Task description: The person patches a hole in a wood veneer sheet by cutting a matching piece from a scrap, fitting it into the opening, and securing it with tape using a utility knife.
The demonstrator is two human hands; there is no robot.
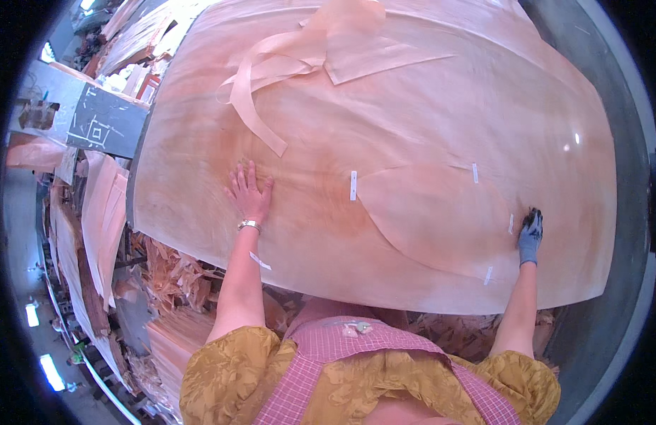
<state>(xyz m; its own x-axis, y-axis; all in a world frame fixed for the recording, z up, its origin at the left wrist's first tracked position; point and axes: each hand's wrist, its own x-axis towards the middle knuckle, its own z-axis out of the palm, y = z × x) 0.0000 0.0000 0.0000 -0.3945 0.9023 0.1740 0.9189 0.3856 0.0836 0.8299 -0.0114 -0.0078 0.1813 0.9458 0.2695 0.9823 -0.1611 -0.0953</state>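
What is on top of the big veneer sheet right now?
On the veneer sheet lie loose veneer strips, a leaf-shaped patch with white tape pieces, the bare left hand flat and the gloved right hand. What lies under the sheet is covered.

This is a wood veneer workshop, the sort where thin sheets get patched and sorted. A huge pale veneer sheet (413,106) covers the whole bench (611,312), with a curved patch piece (441,212) fixed on by short white tape strips (353,185). Loose veneer ribbons (271,71) curl at the far end. To the left, stacked veneer sheets (105,212) lean in piles, and broken scraps (176,276) litter the floor below. The concrete floor (23,234) beyond reflects ceiling lights, and a chalk-marked dark board (105,127) sits by the stacks.
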